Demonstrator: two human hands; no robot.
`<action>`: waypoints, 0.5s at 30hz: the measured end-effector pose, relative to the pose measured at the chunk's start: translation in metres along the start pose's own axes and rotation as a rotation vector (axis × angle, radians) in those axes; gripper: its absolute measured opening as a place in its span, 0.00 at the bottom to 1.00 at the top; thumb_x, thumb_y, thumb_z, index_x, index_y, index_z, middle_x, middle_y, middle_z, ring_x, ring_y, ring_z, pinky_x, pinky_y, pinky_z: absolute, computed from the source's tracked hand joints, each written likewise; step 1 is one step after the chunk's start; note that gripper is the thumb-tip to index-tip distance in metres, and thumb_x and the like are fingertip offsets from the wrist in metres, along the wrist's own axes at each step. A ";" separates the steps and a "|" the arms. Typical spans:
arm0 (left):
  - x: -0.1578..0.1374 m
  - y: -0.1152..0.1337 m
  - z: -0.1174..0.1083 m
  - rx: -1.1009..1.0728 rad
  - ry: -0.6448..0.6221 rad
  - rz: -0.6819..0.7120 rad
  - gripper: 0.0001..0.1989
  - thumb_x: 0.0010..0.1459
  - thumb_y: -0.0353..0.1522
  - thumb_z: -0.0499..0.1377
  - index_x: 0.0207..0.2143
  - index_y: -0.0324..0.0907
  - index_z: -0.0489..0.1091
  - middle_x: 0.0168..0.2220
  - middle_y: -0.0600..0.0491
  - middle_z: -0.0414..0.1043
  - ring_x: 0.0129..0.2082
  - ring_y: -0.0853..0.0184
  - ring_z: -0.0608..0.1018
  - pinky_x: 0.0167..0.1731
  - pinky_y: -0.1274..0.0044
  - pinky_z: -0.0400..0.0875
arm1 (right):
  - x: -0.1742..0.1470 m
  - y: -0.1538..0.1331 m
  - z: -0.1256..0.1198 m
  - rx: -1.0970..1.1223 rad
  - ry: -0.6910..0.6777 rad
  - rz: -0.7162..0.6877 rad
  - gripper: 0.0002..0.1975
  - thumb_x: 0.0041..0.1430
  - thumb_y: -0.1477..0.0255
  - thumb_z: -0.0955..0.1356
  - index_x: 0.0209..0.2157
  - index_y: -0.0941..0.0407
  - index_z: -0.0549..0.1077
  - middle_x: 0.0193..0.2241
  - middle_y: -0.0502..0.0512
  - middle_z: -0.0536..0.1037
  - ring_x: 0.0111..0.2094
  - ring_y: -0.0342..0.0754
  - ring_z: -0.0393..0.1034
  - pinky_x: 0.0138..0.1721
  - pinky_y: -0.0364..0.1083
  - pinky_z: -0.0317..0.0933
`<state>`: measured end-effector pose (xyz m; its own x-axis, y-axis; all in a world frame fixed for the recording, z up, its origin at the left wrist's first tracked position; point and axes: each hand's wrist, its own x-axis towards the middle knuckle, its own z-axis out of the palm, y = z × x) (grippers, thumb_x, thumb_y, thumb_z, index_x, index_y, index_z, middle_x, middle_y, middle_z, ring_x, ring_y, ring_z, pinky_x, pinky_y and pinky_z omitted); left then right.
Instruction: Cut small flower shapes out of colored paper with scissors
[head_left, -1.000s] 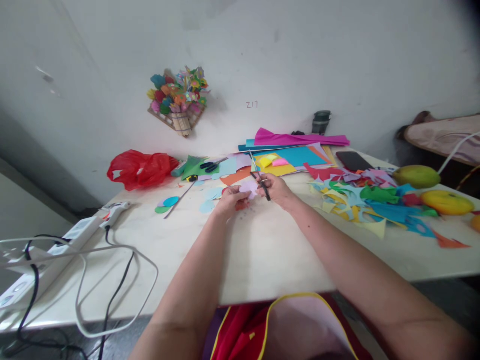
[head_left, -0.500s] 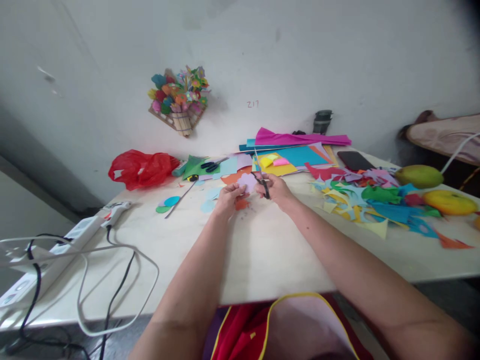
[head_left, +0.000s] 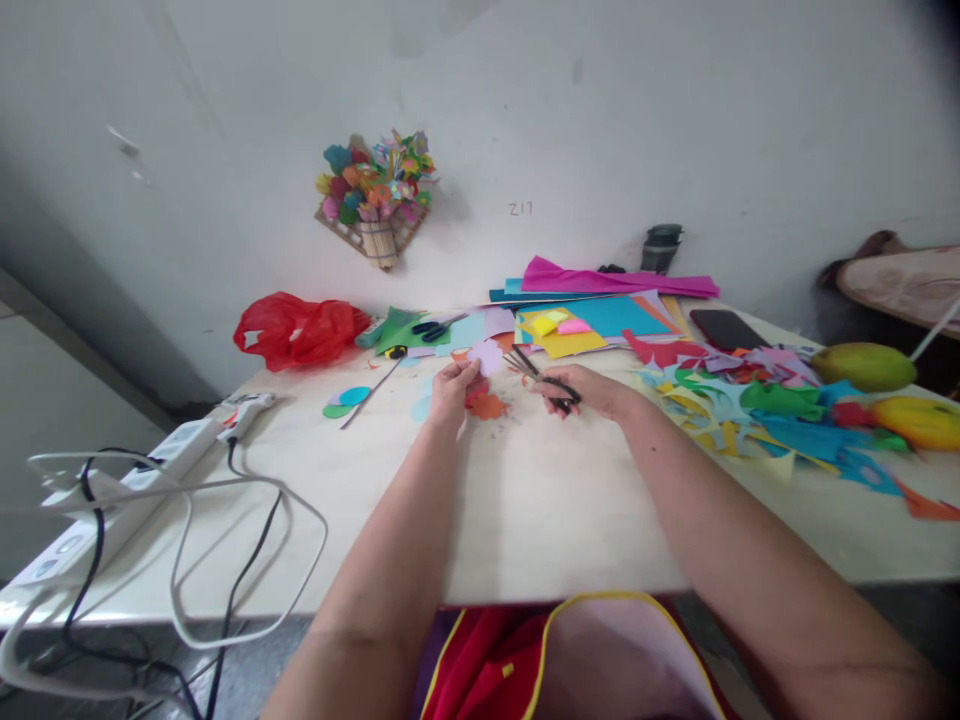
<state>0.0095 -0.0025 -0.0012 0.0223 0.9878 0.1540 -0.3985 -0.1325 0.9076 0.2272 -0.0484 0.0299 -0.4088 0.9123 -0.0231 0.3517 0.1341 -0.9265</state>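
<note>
Between the fingertips of my left hand [head_left: 454, 388] is a lilac paper flower [head_left: 489, 357] with a scalloped edge. My right hand [head_left: 581, 388] is closed round the black handles of a pair of scissors [head_left: 559, 392], whose blades point left towards the flower without touching it. The blades are smeared by motion. Below the flower an orange paper cutout [head_left: 487, 405] lies on the table among tiny scraps. Left of my left hand lie a pale blue paper circle [head_left: 421, 408] and a blue circle [head_left: 355, 396] overlapping a green one [head_left: 337, 411].
Colourful paper scraps [head_left: 780, 400] heap up on the right, near a phone [head_left: 726, 330] and a green mango-like fruit [head_left: 862, 367]. Sheets of paper [head_left: 630, 315] and a second pair of scissors [head_left: 435, 328] lie behind. A red plastic bag [head_left: 296, 330] and a power strip [head_left: 142, 490] with cables are left.
My right hand has drawn the scissors away from the lilac flower, to the right and slightly down. My left hand still holds the flower. The whole view has shifted slightly.
</note>
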 end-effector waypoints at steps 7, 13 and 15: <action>0.002 0.003 -0.006 -0.025 -0.031 0.039 0.15 0.36 0.35 0.71 0.22 0.38 0.69 0.18 0.57 0.65 0.18 0.76 0.69 0.21 0.80 0.62 | -0.008 -0.007 -0.006 -0.035 -0.117 0.075 0.08 0.54 0.68 0.66 0.29 0.59 0.69 0.19 0.51 0.73 0.17 0.39 0.62 0.17 0.40 0.52; 0.003 0.003 -0.008 -0.004 -0.072 -0.022 0.14 0.36 0.34 0.71 0.22 0.37 0.71 0.20 0.55 0.68 0.21 0.73 0.72 0.26 0.78 0.67 | -0.008 -0.006 -0.005 -0.060 -0.152 0.097 0.09 0.51 0.66 0.66 0.28 0.59 0.69 0.17 0.49 0.71 0.16 0.39 0.61 0.17 0.40 0.48; 0.003 0.003 -0.009 -0.006 -0.081 -0.052 0.14 0.35 0.34 0.71 0.23 0.37 0.72 0.22 0.54 0.70 0.23 0.71 0.75 0.29 0.76 0.70 | -0.007 -0.004 -0.004 -0.050 -0.157 0.078 0.11 0.50 0.64 0.67 0.28 0.59 0.69 0.17 0.48 0.70 0.16 0.39 0.61 0.17 0.40 0.48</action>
<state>0.0007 0.0008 -0.0017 0.1168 0.9835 0.1384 -0.4001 -0.0810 0.9129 0.2323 -0.0540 0.0354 -0.5034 0.8498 -0.1559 0.4275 0.0882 -0.8997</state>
